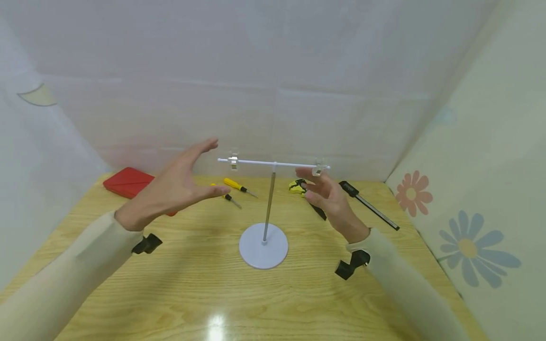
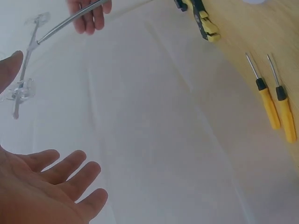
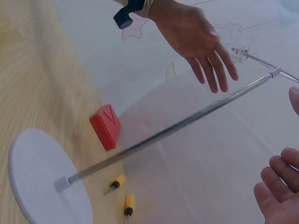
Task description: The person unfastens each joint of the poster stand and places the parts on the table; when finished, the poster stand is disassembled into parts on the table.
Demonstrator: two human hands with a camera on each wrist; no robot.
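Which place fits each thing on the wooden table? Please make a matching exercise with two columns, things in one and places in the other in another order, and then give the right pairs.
Things
1. red flat case
2. two yellow-handled screwdrivers
3. white round base of the metal stand
4. long black tool with a metal rod

Places
A. in the middle of the table, between the two hands
B. at the far left of the table
C. at the far right of the table
D. behind the stand, just left of its pole

Pairs: 1-B, 2-D, 3-A, 4-C

Two yellow screwdrivers [image 1: 236, 186], red case [image 1: 128, 182], perhaps pliers [image 1: 297, 186].
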